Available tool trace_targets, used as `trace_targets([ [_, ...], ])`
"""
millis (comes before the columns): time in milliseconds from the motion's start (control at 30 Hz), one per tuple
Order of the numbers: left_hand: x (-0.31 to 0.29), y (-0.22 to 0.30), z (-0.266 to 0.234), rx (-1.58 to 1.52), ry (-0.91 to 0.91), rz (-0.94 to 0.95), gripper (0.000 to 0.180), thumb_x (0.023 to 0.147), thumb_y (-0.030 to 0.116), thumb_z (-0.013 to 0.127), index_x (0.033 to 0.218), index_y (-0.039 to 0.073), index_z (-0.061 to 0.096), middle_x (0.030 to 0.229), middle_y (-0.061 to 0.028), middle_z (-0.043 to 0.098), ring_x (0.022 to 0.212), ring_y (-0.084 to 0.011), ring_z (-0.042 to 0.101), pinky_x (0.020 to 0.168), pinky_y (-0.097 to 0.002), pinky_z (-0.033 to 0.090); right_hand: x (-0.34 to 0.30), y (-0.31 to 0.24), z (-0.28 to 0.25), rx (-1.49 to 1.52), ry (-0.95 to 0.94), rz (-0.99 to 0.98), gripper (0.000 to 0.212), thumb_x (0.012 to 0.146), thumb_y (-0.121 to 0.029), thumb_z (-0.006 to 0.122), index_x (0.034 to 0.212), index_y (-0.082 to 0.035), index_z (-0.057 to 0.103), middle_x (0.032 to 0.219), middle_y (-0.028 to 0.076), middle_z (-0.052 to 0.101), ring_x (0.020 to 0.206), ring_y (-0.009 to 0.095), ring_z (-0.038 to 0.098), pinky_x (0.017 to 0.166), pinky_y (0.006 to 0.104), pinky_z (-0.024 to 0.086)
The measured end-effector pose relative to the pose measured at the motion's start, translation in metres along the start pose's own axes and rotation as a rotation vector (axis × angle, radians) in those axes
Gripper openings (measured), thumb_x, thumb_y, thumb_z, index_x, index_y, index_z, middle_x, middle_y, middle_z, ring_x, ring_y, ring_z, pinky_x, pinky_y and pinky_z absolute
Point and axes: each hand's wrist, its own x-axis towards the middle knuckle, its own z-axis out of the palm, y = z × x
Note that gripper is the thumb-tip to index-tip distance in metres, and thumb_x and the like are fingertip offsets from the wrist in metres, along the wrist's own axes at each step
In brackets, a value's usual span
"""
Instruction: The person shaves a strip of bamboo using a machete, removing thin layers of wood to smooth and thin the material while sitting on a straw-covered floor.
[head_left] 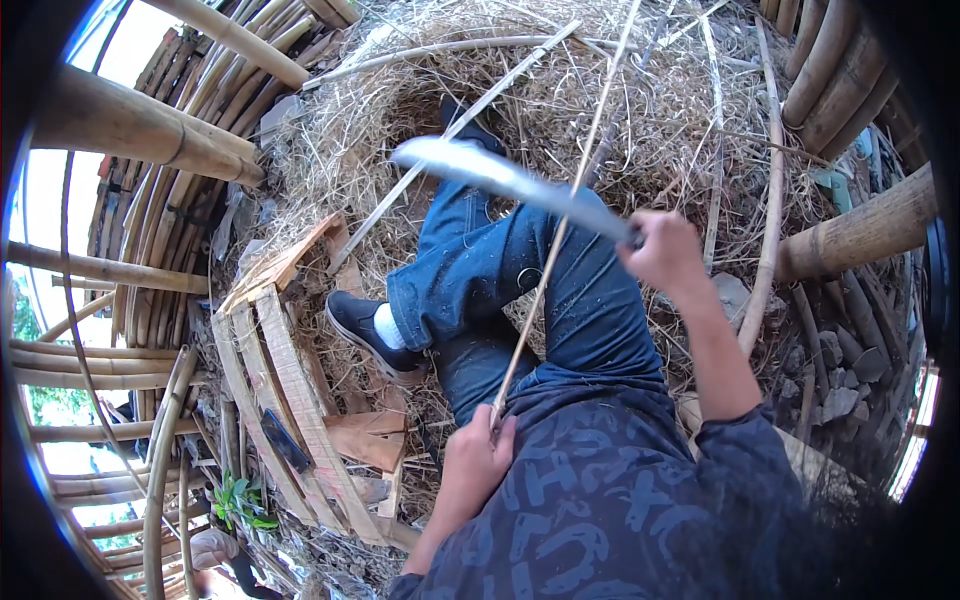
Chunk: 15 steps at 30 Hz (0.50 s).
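Observation:
My left hand (474, 465) is closed around the lower end of a long, thin bamboo strip (545, 275), close to my waist. The strip slants up and away past the far edge of the view. Gripped in my right hand (668, 255) is a machete (490, 175), its broad blade pointing left above my legs and smeared by motion. Blade and strip cross in view; whether they touch I cannot tell. My legs, in blue jeans (590, 310), are bent beneath them, with small pale shavings on the cloth.
Dry straw and shavings (660, 110) cover the ground ahead, with several loose bamboo strips (715, 150) on top. A wooden slatted frame (300, 400) stands at left, a dark flat object (285, 440) on it. Thick bamboo poles (160, 130) line both sides; stones (840, 400) lie right.

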Motion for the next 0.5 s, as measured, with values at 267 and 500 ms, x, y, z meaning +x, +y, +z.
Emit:
trace_targets([
  [267, 0.009, 0.015, -0.004, 0.072, 0.153, -0.006, 0.022, 0.091, 0.017, 0.061, 0.082, 0.001, 0.049, 0.064, -0.0237, 0.057, 0.061, -0.0427, 0.059, 0.053, -0.0486, 0.044, -0.049, -0.054, 0.044, 0.253, -0.198, -0.317, 0.022, 0.066, -0.024, 0.07, 0.081, -0.008, 0.071, 0.072, 0.019, 0.067, 0.072, 0.036, 0.067, 0.07, 0.0444, 0.054],
  [500, 0.014, 0.03, -0.005, 0.022, 0.19, 0.032, 0.023, 0.091, 0.015, 0.06, 0.08, 0.001, 0.046, 0.064, -0.0236, 0.056, 0.061, -0.0436, 0.058, 0.051, -0.0476, 0.042, -0.069, -0.071, 0.035, 0.304, -0.266, -0.445, 0.025, 0.066, -0.024, 0.07, 0.081, -0.005, 0.068, 0.07, 0.018, 0.066, 0.07, 0.035, 0.067, 0.068, 0.0434, 0.054],
])
